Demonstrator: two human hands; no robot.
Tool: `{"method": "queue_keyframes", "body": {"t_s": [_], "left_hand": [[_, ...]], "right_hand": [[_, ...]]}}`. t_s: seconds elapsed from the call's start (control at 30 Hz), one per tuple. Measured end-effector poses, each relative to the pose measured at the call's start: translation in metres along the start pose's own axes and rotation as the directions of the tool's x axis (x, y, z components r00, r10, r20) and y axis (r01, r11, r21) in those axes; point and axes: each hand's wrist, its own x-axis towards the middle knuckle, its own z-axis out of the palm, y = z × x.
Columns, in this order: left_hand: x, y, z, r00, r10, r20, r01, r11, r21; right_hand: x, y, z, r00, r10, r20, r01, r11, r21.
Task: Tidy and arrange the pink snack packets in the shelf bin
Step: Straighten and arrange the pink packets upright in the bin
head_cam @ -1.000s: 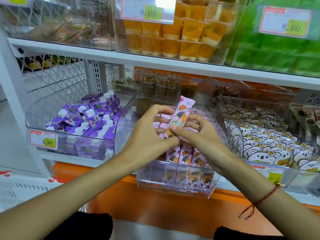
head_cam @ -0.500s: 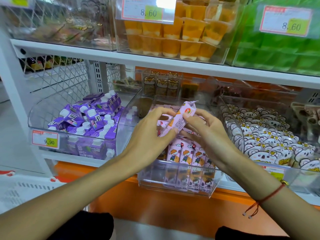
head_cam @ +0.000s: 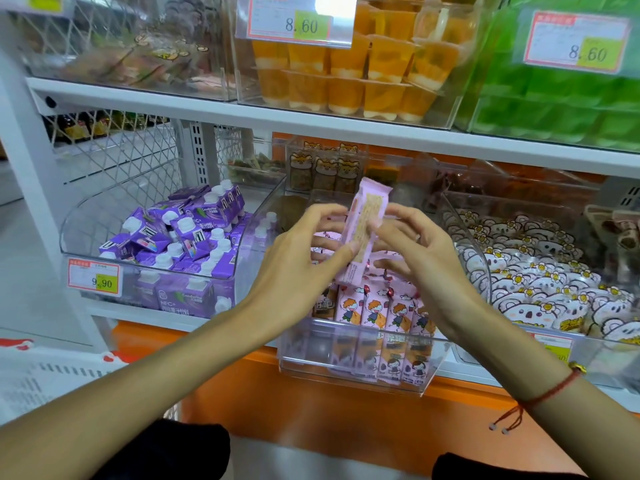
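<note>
Holding one long pink snack packet (head_cam: 363,233) upright between them, both hands hover just above the clear plastic shelf bin (head_cam: 353,368) in the middle of the lower shelf. The left hand (head_cam: 304,268) pinches the packet's lower half between thumb and fingers, the thumb tip pressed on its near face. The right hand (head_cam: 419,261) pinches the packet's right edge higher up, its other fingers loosely curled beneath. The packet leans slightly right at the top, its plain back seam facing the camera.

Below the hands, a row of pink cartoon-printed packets (head_cam: 377,327) stands upright against the bin's near wall, side by side; further packets lie behind them, mostly hidden by the hands.

Left of the bin, a curved clear tub holds purple drink cartons with white caps (head_cam: 180,237). To the right, another clear tub holds white koala-printed packets (head_cam: 540,285). On the shelf above sit orange jelly cups (head_cam: 349,77). A red string bracelet (head_cam: 547,393) circles the right wrist.
</note>
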Motion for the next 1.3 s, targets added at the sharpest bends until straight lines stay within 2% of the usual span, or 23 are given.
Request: {"method": "queue_keyframes", "body": {"t_s": [0.1,0.2,0.3,0.37,0.47,0.6,0.77,0.9,1.0,1.07,1.13,1.2,1.3], "left_hand": [[0.002,-0.001,-0.002,0.999,-0.016,0.038,0.018,0.998,-0.059],[0.002,-0.004,-0.001,0.996,-0.035,0.082,0.04,0.997,-0.064],[0.0,-0.002,0.0,0.999,-0.002,0.038,0.002,1.0,-0.006],[0.001,0.0,-0.002,0.999,0.036,-0.017,-0.036,0.999,-0.013],[0.003,0.001,-0.006,0.996,0.051,-0.074,-0.055,0.997,-0.052],[0.002,0.003,-0.011,0.991,0.105,-0.086,-0.113,0.989,-0.097],[0.003,0.005,-0.013,0.989,0.132,-0.066,-0.138,0.986,-0.089],[0.005,0.008,-0.013,0.999,0.046,-0.024,-0.05,0.981,-0.189],[0.009,0.012,-0.013,0.984,-0.179,-0.012,0.163,0.922,-0.352],[0.01,0.015,-0.013,0.938,-0.346,0.032,0.324,0.839,-0.437],[0.011,0.017,-0.015,0.891,-0.448,0.077,0.431,0.779,-0.456],[0.01,0.019,-0.015,0.869,-0.481,0.116,0.478,0.756,-0.447],[0.011,0.019,-0.015,0.854,-0.498,0.15,0.51,0.748,-0.424]], "right_hand": [[0.0,-0.003,-0.002,0.998,0.013,0.06,-0.014,1.0,0.013],[-0.004,-0.001,0.002,0.998,-0.067,0.013,0.068,0.993,-0.094],[-0.006,0.0,0.004,0.99,-0.133,-0.034,0.13,0.987,-0.093],[-0.006,-0.001,0.003,0.984,-0.177,-0.006,0.175,0.978,-0.116],[-0.007,-0.002,0.0,0.957,-0.285,0.061,0.291,0.929,-0.23],[-0.009,0.0,-0.003,0.879,-0.453,0.15,0.472,0.779,-0.412],[-0.009,0.002,-0.006,0.857,-0.497,0.134,0.508,0.773,-0.38],[-0.007,-0.001,-0.006,0.903,-0.417,0.106,0.43,0.865,-0.257],[-0.007,-0.006,-0.006,0.948,-0.297,0.111,0.314,0.928,-0.199],[-0.007,-0.008,-0.004,0.981,-0.164,0.108,0.179,0.972,-0.152],[-0.006,-0.008,-0.003,0.994,-0.009,0.106,0.02,0.995,-0.1],[-0.006,-0.009,-0.001,0.99,0.1,0.098,-0.094,0.993,-0.067],[-0.005,-0.011,-0.001,0.984,0.148,0.099,-0.145,0.989,-0.044]]}}
